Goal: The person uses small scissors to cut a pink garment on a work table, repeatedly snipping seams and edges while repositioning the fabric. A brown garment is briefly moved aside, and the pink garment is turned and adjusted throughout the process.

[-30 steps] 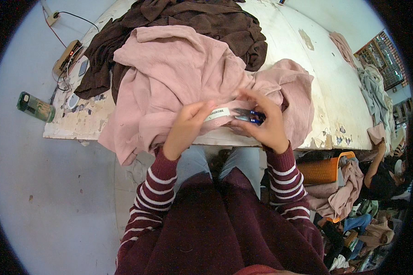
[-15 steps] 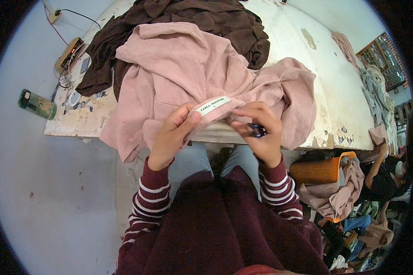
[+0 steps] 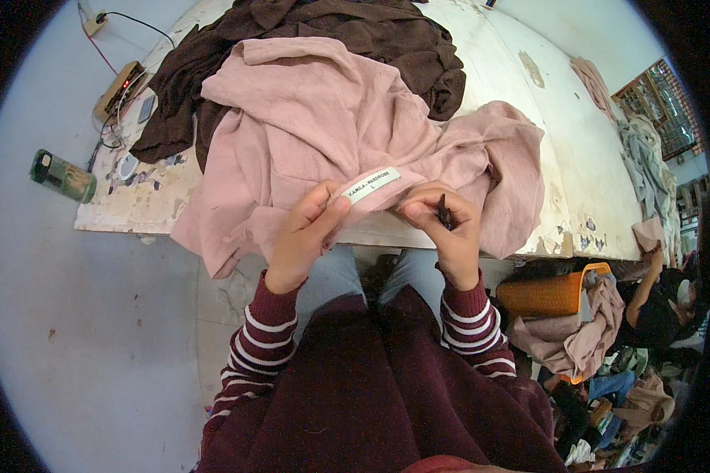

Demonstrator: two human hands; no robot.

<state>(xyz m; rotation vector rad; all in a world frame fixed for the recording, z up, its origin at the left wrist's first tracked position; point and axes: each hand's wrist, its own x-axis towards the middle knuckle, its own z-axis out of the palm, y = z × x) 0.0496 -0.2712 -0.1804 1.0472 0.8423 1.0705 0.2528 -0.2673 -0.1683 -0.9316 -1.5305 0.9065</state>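
A dusty-pink garment (image 3: pixel 315 102) lies bunched on the table, its neckband drawn to the near edge. My left hand (image 3: pixel 296 244) is closed on that band, thumb pressed beside a white sewn-in label (image 3: pixel 372 185). At the band's other end, my right hand (image 3: pixel 457 244) pinches the cloth between thumb and forefinger. A small dark pointed tool (image 3: pixel 445 214), perhaps thread snips, is tucked in the same right hand; most of it is hidden by the fingers. The band is stretched between both hands, with the label facing up.
Dark brown cloth (image 3: pixel 323 20) is heaped behind the garment on the worn white table (image 3: pixel 528 158). A green bottle (image 3: pixel 63 176) and a wired box (image 3: pixel 120 91) are at the left. An orange basket (image 3: pixel 540 296) with pink cloth stands at the right, near another person's arm (image 3: pixel 645 288).
My right hand's fingers have closed in on the band, and the dark tool in it has turned more upright. The left hand has shifted slightly right, still holding the band.
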